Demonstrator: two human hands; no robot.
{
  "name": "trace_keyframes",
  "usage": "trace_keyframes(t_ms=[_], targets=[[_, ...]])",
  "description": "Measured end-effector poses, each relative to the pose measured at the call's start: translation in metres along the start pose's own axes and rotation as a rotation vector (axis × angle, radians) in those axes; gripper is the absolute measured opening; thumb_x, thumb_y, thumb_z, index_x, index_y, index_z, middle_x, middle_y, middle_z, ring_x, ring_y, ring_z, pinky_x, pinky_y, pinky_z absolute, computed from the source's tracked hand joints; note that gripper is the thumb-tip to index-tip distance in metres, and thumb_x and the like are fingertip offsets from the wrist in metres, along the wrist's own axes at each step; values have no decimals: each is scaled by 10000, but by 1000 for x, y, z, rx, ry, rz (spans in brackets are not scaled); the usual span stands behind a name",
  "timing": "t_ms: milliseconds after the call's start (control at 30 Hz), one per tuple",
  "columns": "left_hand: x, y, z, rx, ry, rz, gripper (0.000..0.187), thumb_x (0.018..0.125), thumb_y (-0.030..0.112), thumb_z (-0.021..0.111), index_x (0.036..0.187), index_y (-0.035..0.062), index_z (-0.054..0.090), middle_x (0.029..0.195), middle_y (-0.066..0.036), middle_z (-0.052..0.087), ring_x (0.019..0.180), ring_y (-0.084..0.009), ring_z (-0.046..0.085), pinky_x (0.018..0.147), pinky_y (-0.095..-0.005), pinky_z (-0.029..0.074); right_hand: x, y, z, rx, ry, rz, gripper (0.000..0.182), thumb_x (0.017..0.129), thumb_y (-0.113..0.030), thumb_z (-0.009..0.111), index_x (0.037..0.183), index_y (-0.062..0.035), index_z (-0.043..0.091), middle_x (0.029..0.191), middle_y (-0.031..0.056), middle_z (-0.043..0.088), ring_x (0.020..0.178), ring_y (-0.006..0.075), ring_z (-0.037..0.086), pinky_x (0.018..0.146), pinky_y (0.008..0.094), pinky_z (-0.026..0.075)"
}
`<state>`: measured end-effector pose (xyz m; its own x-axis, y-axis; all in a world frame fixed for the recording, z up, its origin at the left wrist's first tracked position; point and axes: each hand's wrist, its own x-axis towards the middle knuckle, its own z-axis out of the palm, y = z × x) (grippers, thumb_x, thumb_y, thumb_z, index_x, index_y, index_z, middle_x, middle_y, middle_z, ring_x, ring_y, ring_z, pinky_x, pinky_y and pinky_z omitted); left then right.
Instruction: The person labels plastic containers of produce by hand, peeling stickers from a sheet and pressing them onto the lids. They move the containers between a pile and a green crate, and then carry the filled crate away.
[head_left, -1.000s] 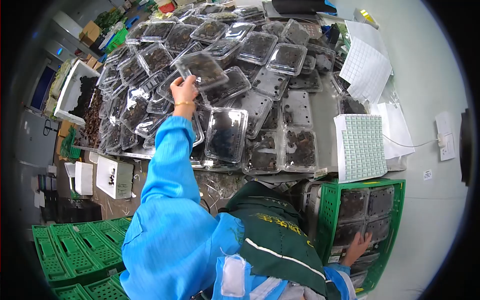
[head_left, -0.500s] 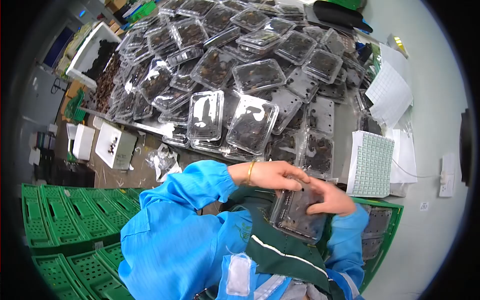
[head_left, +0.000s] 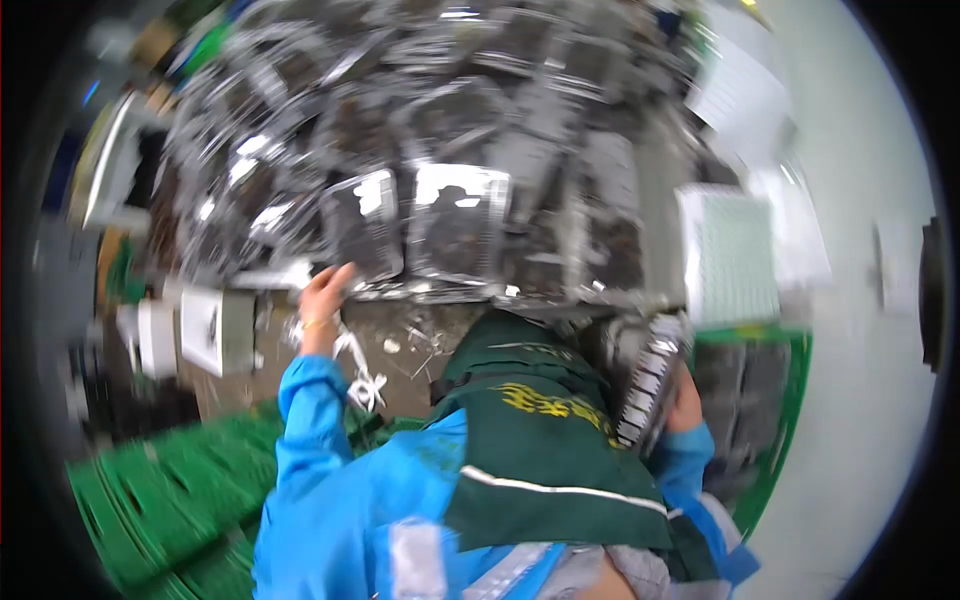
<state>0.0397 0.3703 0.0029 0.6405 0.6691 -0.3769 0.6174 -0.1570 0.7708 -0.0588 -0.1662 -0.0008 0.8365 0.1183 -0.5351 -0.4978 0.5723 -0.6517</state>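
At the table's front edge, my left hand (head_left: 325, 298) is near the clear plastic containers; motion blur hides how its fingers are set. My right hand (head_left: 686, 402), at the right of the dark green apron (head_left: 550, 440), grips a clear container (head_left: 652, 380) with dark contents. That container is tilted up on its side, and it partly hides the fingers. Closest to my left hand in the pile are two shiny-lidded containers (head_left: 365, 225) (head_left: 458, 225), side by side.
Many more clear containers cover the table. A green crate (head_left: 800, 400) at the right holds containers. Green crates (head_left: 160, 500) stand lower left, beyond them white boxes (head_left: 217, 330) on the floor. A gridded white sheet (head_left: 728, 255) is at the table's right. White string (head_left: 365, 375) lies below my left hand.
My left hand has left the held container and moved left to the table edge. My right hand has moved right with the container, now turned on its side. The camera view has shifted.
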Motion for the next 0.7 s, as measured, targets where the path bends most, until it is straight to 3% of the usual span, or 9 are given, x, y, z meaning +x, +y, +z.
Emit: trace_keyframes(t_ms=[133,200,267,333,433,533,567,600,700], targets=[[36,-21,6,-390,-180,51,269,841,161,670,1091,84,603,1030,-26,649,897,-105,581,725,-259,432,-26,22,-32,117,123,60,452,980,-379,422,1289,-54,483,1208,91,583,1066,204,576,939,322,455],[47,-22,11,-525,-126,-2,335,810,117,705,1113,91,565,982,-34,641,813,-134,597,707,-262,473,-51,14,-9,56,270,41,471,982,-381,414,1301,-37,464,1276,108,545,1119,206,549,963,318,433],[44,-17,19,-541,-158,-33,289,814,137,712,1069,95,582,885,-20,639,733,-126,591,624,-279,488,-70,45,-55,415,108,-76,510,956,-374,493,1340,-43,440,1324,50,496,1191,147,461,1037,275,323],[106,-43,4,-522,-430,-89,260,802,180,738,1002,89,599,796,-9,624,651,-113,569,537,-255,479,-103,79,-105,314,353,-213,529,948,-373,509,1355,-46,426,1344,56,476,1215,161,448,1074,296,286],[48,-2,23,-507,-323,-200,233,809,258,736,876,64,625,659,17,560,562,-97,501,446,-186,401,-188,92,-145,432,658,-204,512,941,-357,524,1338,-44,438,1312,54,506,1192,153,478,1033,293,353],[44,3,14,-736,-697,-273,310,836,280,705,662,118,506,569,32,449,496,-73,401,394,-206,291,-245,99,-164,589,636,-354,458,938,-342,535,1294,-59,483,1251,64,558,1067,187,580,924,315,461],[23,16,22,-667,-449,-204,402,844,285,693,599,145,407,532,40,388,468,-71,353,392,-213,258,-253,101,-163,619,794,-319,451,939,-334,532,1292,-58,485,1253,68,559,1078,194,573,935,331,452],[36,10,11,-751,-651,-220,380,858,283,671,607,140,425,527,41,401,452,-74,353,391,-210,261,-260,104,-163,648,950,-282,444,941,-326,529,1291,-56,486,1255,72,559,1089,202,566,946,347,444],[36,-3,2,-832,-567,-257,277,864,298,640,694,115,521,540,35,466,428,-74,352,394,-210,274,-244,142,-188,605,754,-436,465,923,-345,557,1274,-46,497,1280,53,542,1164,179,507,1003,349,393]])
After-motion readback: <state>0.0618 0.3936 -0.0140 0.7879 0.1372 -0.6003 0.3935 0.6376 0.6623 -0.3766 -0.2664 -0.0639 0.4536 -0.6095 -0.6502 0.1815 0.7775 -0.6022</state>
